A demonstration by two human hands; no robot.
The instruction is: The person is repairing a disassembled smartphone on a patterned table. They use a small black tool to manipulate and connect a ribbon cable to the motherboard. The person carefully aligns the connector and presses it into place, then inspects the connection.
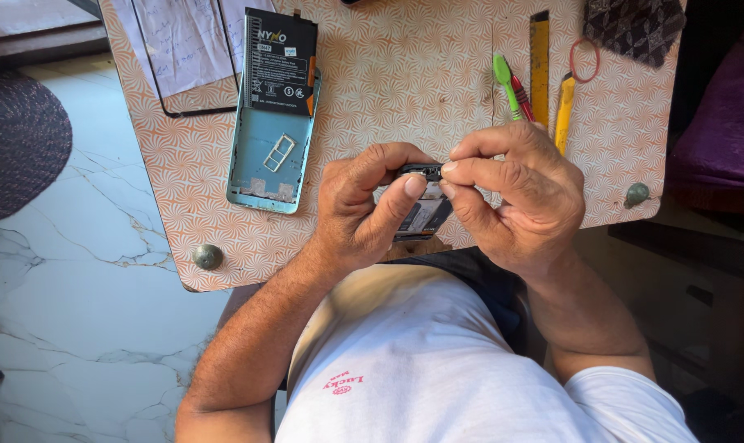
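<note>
Left hand and right hand both grasp the opened phone body above the bench front edge. Battery rests on the back cover, well apart.

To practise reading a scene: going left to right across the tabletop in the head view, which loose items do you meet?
Paper sheet → black battery → green-handled tool → yellow ruler → yellow-handled tool → red rubber band → dark patterned cloth.
</note>
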